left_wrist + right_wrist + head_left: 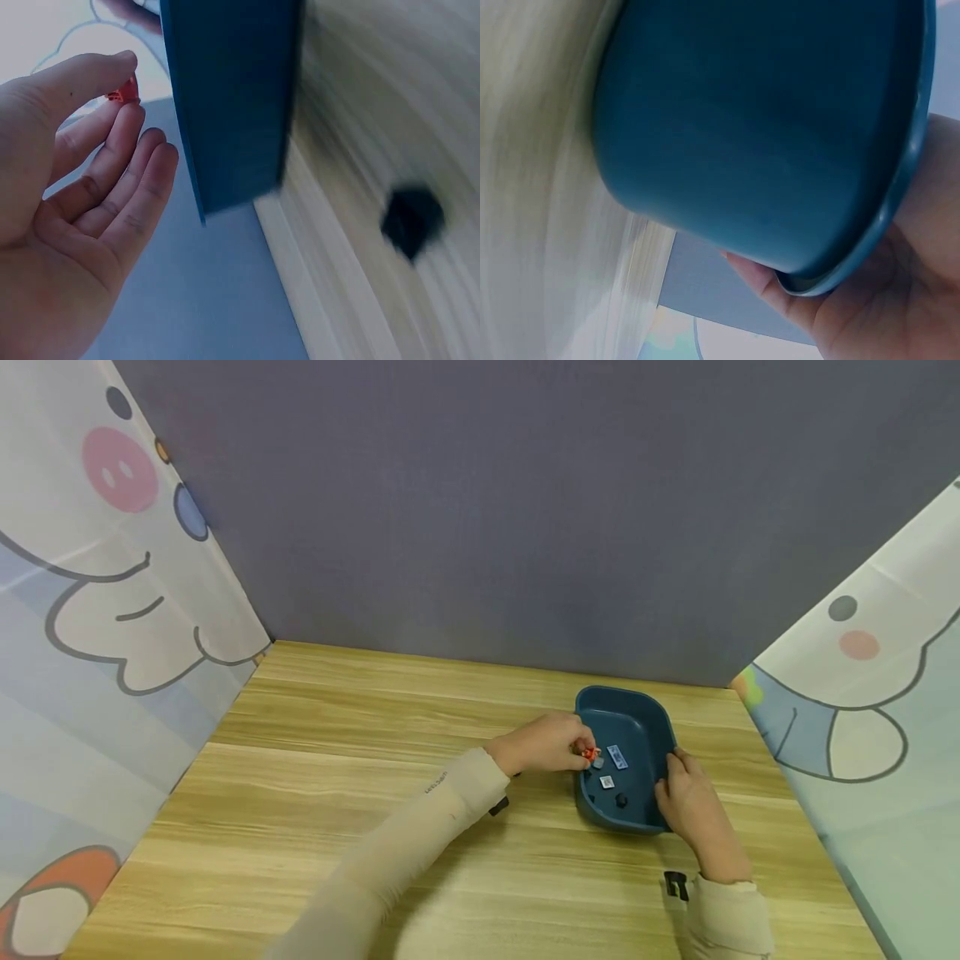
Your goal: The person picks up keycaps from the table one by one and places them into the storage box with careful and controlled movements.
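Observation:
My left hand (547, 743) reaches over the left rim of a dark blue plastic bin (637, 718). Between thumb and fingertips it pinches a small red piece (126, 90), whose exact kind is too small to tell. My right hand (690, 802) grips the bin's right rim, its palm beside the outer wall in the right wrist view. Inside the bin lie a blue-and-white rectangular piece (617, 757), a white square piece (607, 782), a small grey piece (598, 762) and a black lump (622, 799).
The bin stands on a wood-grain table (360, 718), toward its right back. A grey panel (480, 510) rises behind, with cartoon-printed sheets at both sides. One black object (498, 806) shows below the left sleeve, another black forked piece (676, 885) beside the right cuff.

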Demonstrator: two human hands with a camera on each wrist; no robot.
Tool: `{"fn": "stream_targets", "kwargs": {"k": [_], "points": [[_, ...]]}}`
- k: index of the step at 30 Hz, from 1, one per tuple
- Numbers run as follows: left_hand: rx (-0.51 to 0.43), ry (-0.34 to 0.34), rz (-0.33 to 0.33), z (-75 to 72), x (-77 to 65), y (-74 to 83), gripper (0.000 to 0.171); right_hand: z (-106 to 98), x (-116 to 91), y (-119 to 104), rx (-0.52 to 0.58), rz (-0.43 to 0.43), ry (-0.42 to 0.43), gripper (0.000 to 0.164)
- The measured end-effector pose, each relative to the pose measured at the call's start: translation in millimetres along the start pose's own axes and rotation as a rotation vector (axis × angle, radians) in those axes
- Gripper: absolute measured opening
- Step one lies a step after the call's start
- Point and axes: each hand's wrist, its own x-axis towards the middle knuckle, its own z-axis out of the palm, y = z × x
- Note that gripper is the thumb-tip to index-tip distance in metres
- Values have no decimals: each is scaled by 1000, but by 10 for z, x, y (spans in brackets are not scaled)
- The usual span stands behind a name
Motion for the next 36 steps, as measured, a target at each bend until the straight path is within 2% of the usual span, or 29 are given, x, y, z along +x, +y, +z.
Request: {"fn": "stream_targets", "kwargs": {"k": [6, 12, 18, 25, 31, 36], "points": [[-9, -20, 25, 171, 150, 181, 23, -6, -7, 2, 3, -5, 6, 46], [-20, -9, 12, 277, 183, 205, 22, -8, -11, -1, 17, -11, 2, 46], [-14, -11, 20, 281, 189, 197, 21, -17, -17, 3, 6, -28, 30, 45], [-14, -46, -10, 265, 158, 226, 33, 3, -12, 0, 4, -16, 15, 45], [-83, -8, 13, 235, 97, 206, 33, -4, -21, -1, 5, -29, 41, 44], [-114, 26, -2, 132, -46, 152, 34, -12, -15, -1, 0, -23, 26, 45]]}}
